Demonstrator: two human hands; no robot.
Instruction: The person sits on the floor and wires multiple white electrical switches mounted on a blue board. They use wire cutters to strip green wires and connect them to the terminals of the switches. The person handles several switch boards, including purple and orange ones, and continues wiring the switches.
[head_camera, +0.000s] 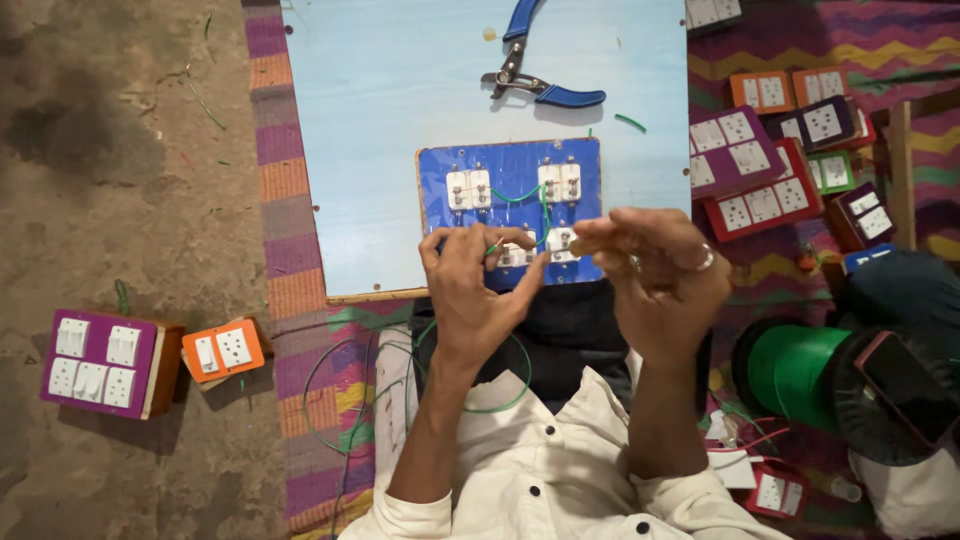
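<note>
A blue switch panel (510, 170) lies back side up on a pale blue board (400, 90), with white switch bodies and green wire (530, 195) looped between them. My left hand (470, 290) pinches the green wire at the panel's near edge. My right hand (660, 270), with a ring, holds a small tool, likely a screwdriver, by its yellowish handle (577, 246) over a lower switch body (560, 240). A green wire loop trails down to my lap.
Blue-handled pliers (530, 80) lie at the board's far end. Finished switch boxes, purple (100, 360) and orange (225, 350), sit on the floor at left. More switch boards (760, 170) are piled at right, beside a green wire spool (790, 370) and a phone (905, 385).
</note>
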